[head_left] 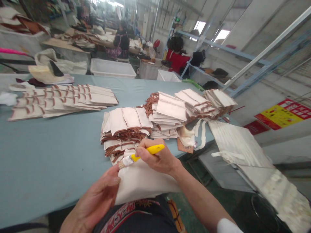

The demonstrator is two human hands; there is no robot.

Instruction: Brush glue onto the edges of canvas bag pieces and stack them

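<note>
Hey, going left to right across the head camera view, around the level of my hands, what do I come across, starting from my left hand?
Your left hand → bristle end of the yellow-handled brush → your right hand → long spread of pale material.

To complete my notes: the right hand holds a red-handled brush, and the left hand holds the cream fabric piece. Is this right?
Only red is wrong: the head view shows the right hand holding a yellow-handled brush, and the left hand holding the cream fabric piece.
</note>
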